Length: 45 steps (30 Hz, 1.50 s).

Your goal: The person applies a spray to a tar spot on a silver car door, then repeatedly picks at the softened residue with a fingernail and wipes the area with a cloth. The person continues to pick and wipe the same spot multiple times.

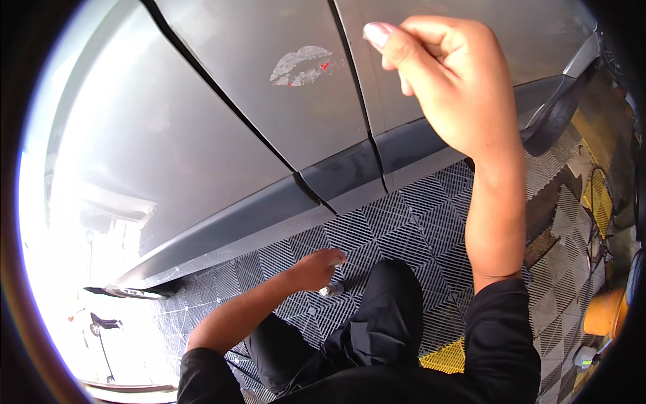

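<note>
A grey car door panel (242, 30) stands in front of me, between two dark door gaps. On it is a patchy lips-shaped decal or mark (303, 65), pale grey with small red bits. My right hand (449, 76) is raised to the right of the mark, fingers curled and thumb pressed towards them; no clear object shows in it. Low down, my left hand (318, 270) hangs near the car's sill, its fingers curled; whether it holds something cannot be told. Just below it, a small can or bottle (330, 289) stands on the floor, seen from above.
Interlocking slatted floor tiles (393, 222) lie under my bent knees (393, 303). A dark plastic sill trim (343, 164) runs along the car's lower edge. To the right are an orange bucket (603, 310), a grey container (585, 357) and yellow tiles (599, 202). Bright glare fills the left.
</note>
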Tool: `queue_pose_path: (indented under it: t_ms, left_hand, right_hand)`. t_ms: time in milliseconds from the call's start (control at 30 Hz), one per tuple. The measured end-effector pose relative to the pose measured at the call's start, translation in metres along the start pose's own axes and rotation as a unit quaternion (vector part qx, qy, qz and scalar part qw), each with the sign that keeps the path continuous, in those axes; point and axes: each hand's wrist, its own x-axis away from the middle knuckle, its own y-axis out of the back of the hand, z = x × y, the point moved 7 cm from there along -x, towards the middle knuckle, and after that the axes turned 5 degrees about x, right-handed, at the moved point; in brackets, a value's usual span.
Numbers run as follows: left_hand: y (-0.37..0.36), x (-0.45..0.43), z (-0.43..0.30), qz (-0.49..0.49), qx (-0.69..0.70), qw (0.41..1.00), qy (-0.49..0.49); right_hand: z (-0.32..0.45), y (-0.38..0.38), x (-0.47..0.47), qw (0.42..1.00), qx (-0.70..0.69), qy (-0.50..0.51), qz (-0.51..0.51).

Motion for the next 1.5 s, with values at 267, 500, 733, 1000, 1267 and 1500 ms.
queue_pose_path:
  t_ms: [267,500,733,1000,1267,1500]
  left_hand:
    - [-0.025,-0.003,-0.038,0.102,-0.133,0.985,-0.051]
    - [-0.049,-0.029,-0.005,0.189,-0.054,0.98,-0.039]
    - [-0.041,-0.053,-0.021,0.133,-0.147,0.975,-0.101]
    - [-0.052,-0.056,0.003,0.115,-0.182,0.973,-0.084]
    - [-0.056,-0.051,0.018,0.109,-0.183,0.971,-0.106]
    - [-0.053,-0.057,0.028,0.079,-0.196,0.971,-0.115]
  right_hand:
    - [-0.014,-0.051,-0.01,0.989,0.094,0.027,0.111]
    - [-0.026,-0.042,0.004,0.994,0.071,-0.053,0.071]
    - [0.003,-0.054,0.009,0.987,0.158,0.017,-0.005]
    - [0.01,-0.06,0.016,0.962,0.267,0.051,-0.023]
    - [0.015,-0.069,0.015,0.955,0.296,0.021,-0.024]
    - [0.021,-0.075,0.017,0.934,0.357,-0.02,-0.017]
